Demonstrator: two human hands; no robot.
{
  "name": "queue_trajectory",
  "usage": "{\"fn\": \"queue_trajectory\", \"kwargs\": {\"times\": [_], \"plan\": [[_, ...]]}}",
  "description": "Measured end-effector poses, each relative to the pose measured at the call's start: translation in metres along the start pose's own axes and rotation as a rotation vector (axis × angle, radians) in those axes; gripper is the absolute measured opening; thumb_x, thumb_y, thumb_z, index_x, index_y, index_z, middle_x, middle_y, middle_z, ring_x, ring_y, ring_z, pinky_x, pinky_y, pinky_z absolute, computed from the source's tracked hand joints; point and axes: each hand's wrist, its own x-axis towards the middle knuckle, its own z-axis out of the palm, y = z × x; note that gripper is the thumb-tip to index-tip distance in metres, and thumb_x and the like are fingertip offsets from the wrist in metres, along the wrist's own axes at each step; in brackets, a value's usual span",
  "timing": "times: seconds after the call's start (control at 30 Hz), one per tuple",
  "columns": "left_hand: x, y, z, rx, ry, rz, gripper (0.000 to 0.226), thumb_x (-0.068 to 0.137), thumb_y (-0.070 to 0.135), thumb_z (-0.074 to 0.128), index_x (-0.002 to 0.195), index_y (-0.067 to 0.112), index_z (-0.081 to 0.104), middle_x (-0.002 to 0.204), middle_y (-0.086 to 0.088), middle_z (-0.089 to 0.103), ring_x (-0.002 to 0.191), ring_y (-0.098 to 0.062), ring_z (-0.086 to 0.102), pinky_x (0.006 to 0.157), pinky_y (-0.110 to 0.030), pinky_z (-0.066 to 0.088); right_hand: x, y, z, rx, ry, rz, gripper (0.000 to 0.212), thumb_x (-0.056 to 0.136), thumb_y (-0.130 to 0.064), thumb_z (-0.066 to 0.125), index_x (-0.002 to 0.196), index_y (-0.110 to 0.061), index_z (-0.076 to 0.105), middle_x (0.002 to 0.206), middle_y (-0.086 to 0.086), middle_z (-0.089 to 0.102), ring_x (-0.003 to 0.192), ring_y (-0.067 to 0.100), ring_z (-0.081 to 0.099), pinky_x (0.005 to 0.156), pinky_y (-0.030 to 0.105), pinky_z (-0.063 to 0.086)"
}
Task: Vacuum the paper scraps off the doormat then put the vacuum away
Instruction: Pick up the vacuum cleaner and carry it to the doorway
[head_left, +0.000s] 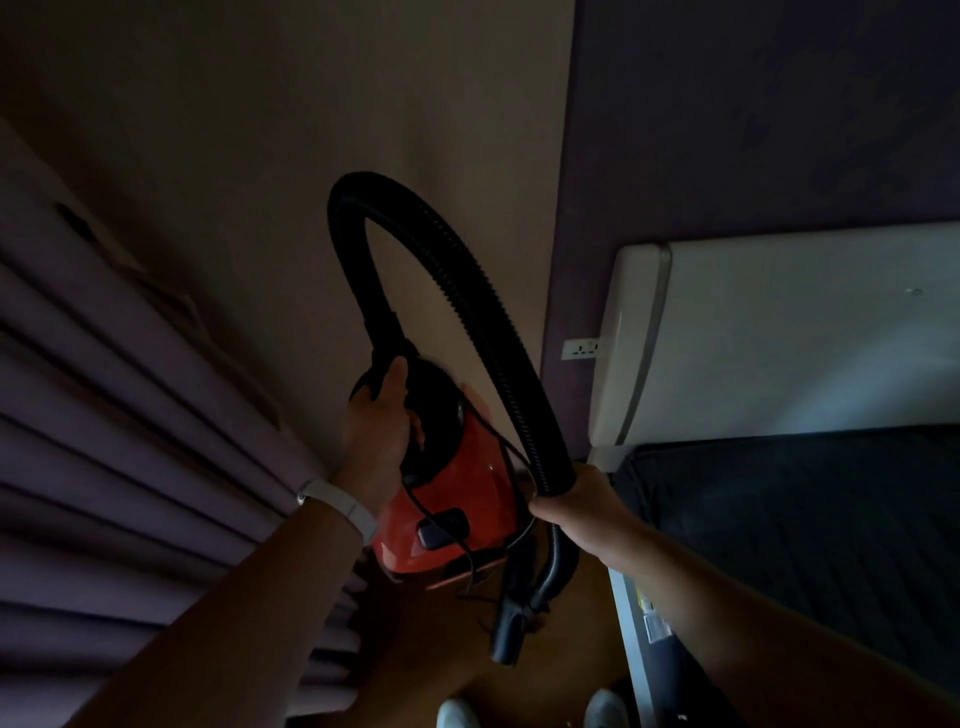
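**Dim bedroom corner, seen from head height**

Left hand (376, 415), white wristband (343, 506) just behind it, curled over the black top end of the red vacuum (462, 493), fingers hooked round the rim beside the collar where the hose (467, 291) joins. Right hand (576, 506) closed in a full fist round the same hose near its lower end, fingers wrapped all the way. Between the two grips, hose arched in a tall loop against the pale wall (363, 104). Below the right fist, a stiff curved tube hanging down to a dark nozzle (509, 631) close over the wooden floor (576, 613). Vacuum tilted, top toward the wall, base low near the floor; contact with the boards too dark to tell. Black cord (414, 499) draped loosely down the red body, past a black switch (441, 530). To the left, pleated curtain (104, 467) close beside the left forearm. To the right, bed (805, 519) with dark cover and white padded headboard (779, 338), wall socket (584, 348) just beside the headboard's edge. At the bottom edge, toes of two pale shoes (457, 714) on the floor.
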Motion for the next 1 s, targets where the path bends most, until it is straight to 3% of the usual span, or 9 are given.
{"fn": "queue_trajectory", "kwargs": {"times": [0.17, 0.4, 0.63, 0.83, 1.0], "plan": [[0.001, 0.002, -0.002, -0.051, -0.034, -0.035, 0.051, 0.092, 0.057, 0.056, 0.073, 0.009, 0.053, 0.053, -0.009, 0.054, 0.043, -0.022, 0.050, 0.040, -0.026, 0.040, 0.003, -0.017, 0.006, 0.028, -0.012, -0.045, 0.026, 0.076, 0.005, 0.066, 0.067, -0.010, 0.048, 0.059, 0.004, 0.042, 0.057, 0.014, 0.044, 0.051, 0.019, 0.033], [-0.001, -0.003, -0.016, -0.023, -0.083, -0.006, 0.041, 0.094, 0.045, 0.060, 0.072, 0.011, 0.052, 0.055, -0.011, 0.050, 0.040, -0.022, 0.046, 0.040, -0.024, 0.038, 0.000, -0.038, 0.021, 0.011, 0.026, -0.064, 0.032, 0.076, 0.006, 0.069, 0.058, -0.013, 0.049, 0.048, -0.013, 0.048, 0.049, 0.002, 0.048, 0.048, 0.011, 0.037], [-0.002, 0.005, -0.037, -0.004, -0.134, 0.090, 0.033, 0.095, 0.035, 0.062, 0.077, 0.008, 0.055, 0.051, -0.009, 0.049, 0.037, -0.019, 0.044, 0.039, -0.025, 0.036, -0.006, -0.052, 0.036, -0.049, 0.053, -0.097, 0.018, 0.076, -0.002, 0.071, 0.071, -0.008, 0.055, 0.065, 0.007, 0.052, 0.063, 0.015, 0.055, 0.058, 0.024, 0.042], [-0.009, 0.010, -0.054, -0.005, -0.133, 0.113, 0.032, 0.095, 0.036, 0.062, 0.082, 0.007, 0.060, 0.055, -0.010, 0.052, 0.042, -0.019, 0.047, 0.039, -0.025, 0.038, -0.011, -0.055, 0.043, -0.049, 0.069, -0.104, 0.021, 0.076, -0.004, 0.069, 0.071, -0.012, 0.051, 0.060, 0.001, 0.046, 0.058, 0.016, 0.050, 0.051, 0.024, 0.038], [-0.028, 0.014, -0.066, 0.043, -0.028, 0.116, 0.034, 0.095, 0.035, 0.062, 0.072, 0.010, 0.056, 0.050, -0.004, 0.053, 0.035, -0.012, 0.046, 0.037, -0.021, 0.035, -0.009, -0.064, 0.039, -0.099, 0.007, -0.160, 0.021, 0.077, -0.005, 0.068, 0.075, -0.010, 0.048, 0.068, 0.009, 0.041, 0.063, 0.019, 0.044, 0.056, 0.028, 0.034]]}}
